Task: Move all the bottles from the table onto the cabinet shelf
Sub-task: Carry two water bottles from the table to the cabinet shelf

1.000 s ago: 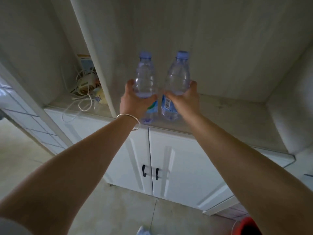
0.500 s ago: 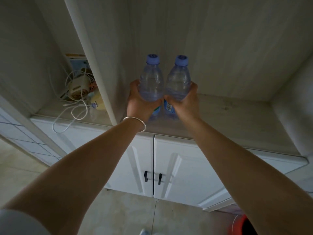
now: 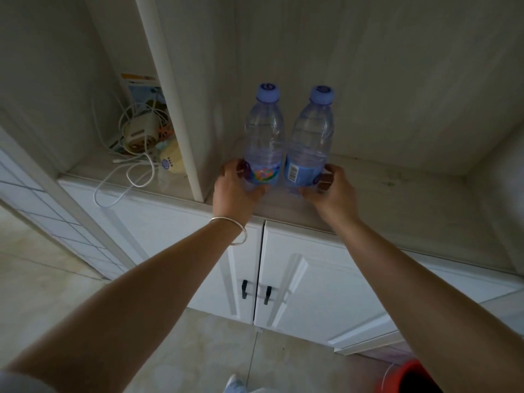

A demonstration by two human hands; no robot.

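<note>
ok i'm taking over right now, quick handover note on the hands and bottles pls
Left hand: fingers curled round the base of the left bottle.
Right hand: fingers curled round the base of the right bottle.
Both bottles stand upright, side by side, on the cabinet shelf, caps on.
Done: these two are on the shelf.
Left: let go of both and draw the hands back. The table is out of view, so whether more bottles wait there cannot be told.

Two bottles stand upright side by side on the cabinet shelf (image 3: 397,191), near its front edge and just right of the vertical divider (image 3: 170,103). The left bottle (image 3: 264,137) and the right bottle (image 3: 310,140) nearly touch. The left hand (image 3: 236,188) cups the left bottle's base; the right hand (image 3: 331,191) cups the right one's. Left of the divider, a tangle of cables (image 3: 133,154) lies on the shelf.
</note>
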